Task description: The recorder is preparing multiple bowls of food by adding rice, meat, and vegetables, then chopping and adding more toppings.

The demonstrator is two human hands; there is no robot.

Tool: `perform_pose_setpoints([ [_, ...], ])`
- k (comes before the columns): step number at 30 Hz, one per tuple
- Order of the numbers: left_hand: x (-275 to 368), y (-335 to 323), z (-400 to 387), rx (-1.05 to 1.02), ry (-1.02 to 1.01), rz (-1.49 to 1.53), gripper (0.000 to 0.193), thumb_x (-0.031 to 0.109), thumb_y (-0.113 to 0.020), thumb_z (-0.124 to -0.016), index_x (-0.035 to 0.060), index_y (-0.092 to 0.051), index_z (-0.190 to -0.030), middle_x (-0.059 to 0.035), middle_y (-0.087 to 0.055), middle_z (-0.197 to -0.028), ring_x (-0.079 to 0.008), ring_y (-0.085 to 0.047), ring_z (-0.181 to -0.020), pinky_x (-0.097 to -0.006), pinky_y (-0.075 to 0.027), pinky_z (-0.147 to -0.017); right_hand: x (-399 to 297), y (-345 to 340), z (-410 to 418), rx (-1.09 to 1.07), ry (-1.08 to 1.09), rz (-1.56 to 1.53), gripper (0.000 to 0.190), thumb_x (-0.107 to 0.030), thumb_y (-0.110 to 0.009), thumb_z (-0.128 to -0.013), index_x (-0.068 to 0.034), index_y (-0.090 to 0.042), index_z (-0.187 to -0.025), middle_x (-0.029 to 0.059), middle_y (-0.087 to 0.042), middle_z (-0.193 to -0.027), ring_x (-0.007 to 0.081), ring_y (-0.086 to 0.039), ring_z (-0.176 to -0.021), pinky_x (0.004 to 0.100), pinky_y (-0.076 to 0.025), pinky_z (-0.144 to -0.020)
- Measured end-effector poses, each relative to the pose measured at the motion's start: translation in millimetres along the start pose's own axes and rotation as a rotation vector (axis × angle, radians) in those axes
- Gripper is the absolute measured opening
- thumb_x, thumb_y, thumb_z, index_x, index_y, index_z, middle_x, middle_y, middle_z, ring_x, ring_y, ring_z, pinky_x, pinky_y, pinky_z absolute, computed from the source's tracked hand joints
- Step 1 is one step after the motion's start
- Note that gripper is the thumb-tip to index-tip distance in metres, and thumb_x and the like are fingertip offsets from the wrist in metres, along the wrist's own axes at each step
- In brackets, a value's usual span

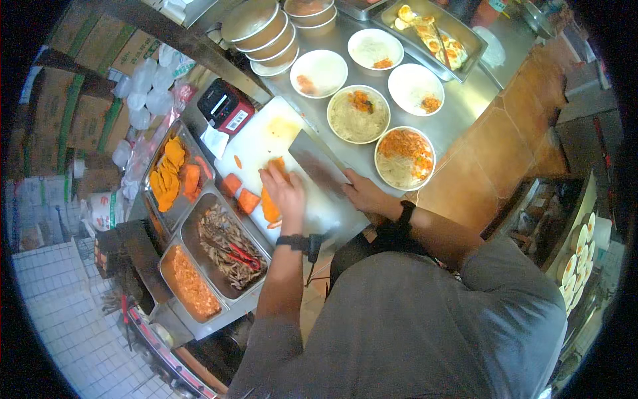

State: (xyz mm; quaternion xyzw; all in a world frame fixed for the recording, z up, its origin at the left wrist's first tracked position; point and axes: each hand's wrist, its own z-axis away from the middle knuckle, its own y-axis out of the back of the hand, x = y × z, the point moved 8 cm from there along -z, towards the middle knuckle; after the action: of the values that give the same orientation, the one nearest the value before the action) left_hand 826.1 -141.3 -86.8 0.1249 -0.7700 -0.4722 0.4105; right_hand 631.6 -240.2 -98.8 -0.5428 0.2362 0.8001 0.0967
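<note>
On the white cutting board, my left hand rests with fingers spread over sliced orange food, perhaps pumpkin or squash. My right hand grips the handle of a cleaver, whose broad, dark blade lies close to the board, right of my left hand. Pinkish-orange chunks sit at the board's left edge, and a small orange piece lies above them. Paper bowls stand beyond the board; the nearest bowl holds pale food under orange shreds, and another bowl has a smaller orange heap.
Left of the board are a metal tray of orange slices, a pan of greyish strips with red tongs and a pan of orange mince. A label printer stands behind. Stacked bowls and an egg tray are farther back.
</note>
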Motion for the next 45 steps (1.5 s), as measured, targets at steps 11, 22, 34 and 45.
perform_pose_setpoints([
  [11, -11, -34, -24, -0.010, 0.064, -0.100, 0.054, 0.027, -0.046, -0.097, 0.0027, -0.034, -0.144, -0.0343, -0.029, -0.145, -0.0493, -0.030, -0.133, -0.0571, -0.025, -0.110, 13, -79, -64, 0.116, 0.409, 0.144, 0.046, -0.022, -0.047, -0.095, -0.003, -0.035, -0.136, 0.0245, -0.065, -0.095, 0.0362, -0.066, -0.077, 0.0476, -0.051, -0.073],
  [22, 127, -18, 5, -0.098, -0.141, 0.281, 0.047, 0.020, -0.039, -0.100, -0.0019, -0.035, -0.141, -0.0353, -0.025, -0.145, -0.0498, -0.024, -0.136, -0.0506, -0.020, -0.113, -27, 29, 46, 0.067, -0.082, -0.137, 0.034, -0.021, -0.048, -0.096, -0.005, -0.042, -0.124, 0.0232, -0.063, -0.090, 0.0334, -0.063, -0.071, 0.0445, -0.050, -0.064],
  [34, 256, -98, 90, -0.344, -0.292, 0.331, 0.051, 0.023, -0.040, -0.100, -0.0036, -0.033, -0.143, -0.0355, -0.019, -0.149, -0.0483, -0.020, -0.139, -0.0493, -0.019, -0.115, 47, 115, 175, 0.238, -0.358, -0.273, 0.030, -0.021, -0.051, -0.098, -0.005, -0.043, -0.122, 0.0134, -0.060, -0.079, 0.0220, -0.060, -0.071, 0.0369, -0.049, -0.065],
  [45, 252, -109, 108, -0.203, -0.145, 0.243, 0.051, 0.023, -0.040, -0.100, -0.0062, -0.033, -0.141, -0.0360, -0.023, -0.146, -0.0482, -0.022, -0.137, -0.0505, -0.018, -0.114, 24, 149, 170, 0.187, -0.037, -0.167, 0.020, -0.018, -0.049, -0.099, -0.006, -0.046, -0.114, 0.0032, -0.053, -0.066, 0.0114, -0.052, -0.057, 0.0273, -0.044, -0.050],
])
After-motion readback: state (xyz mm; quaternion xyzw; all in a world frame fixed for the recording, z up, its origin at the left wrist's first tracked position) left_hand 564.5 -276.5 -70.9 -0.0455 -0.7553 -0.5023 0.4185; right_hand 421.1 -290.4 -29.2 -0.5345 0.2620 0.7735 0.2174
